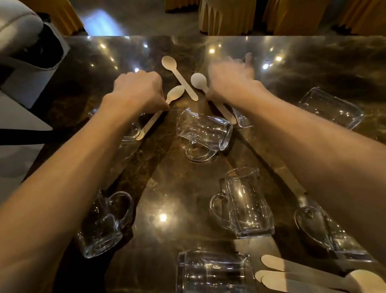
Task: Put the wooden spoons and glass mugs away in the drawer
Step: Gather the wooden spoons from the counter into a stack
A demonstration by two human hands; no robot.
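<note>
Three pale wooden spoons lie at the far middle of the dark marble table (319, 67). My left hand (140, 88) pinches the neck of the left spoon (175, 93). My right hand (231, 78), blurred, has its thumb side on the handle of the right spoon (198, 80). A third spoon (178, 77) lies untouched between them. Several clear glass mugs lie on their sides: one at centre (203, 131), one nearer (247, 208), one at the front (211, 276), one left (103, 225), one far right (331, 107). More spoons (313, 278) lie at the bottom right. No drawer is in view.
A grey and black bag or seat (20, 44) sits off the table's far left corner. Chairs with yellow covers (227, 7) stand beyond the far edge. Two more mugs are partly hidden under my forearms, one (321, 228) at the right.
</note>
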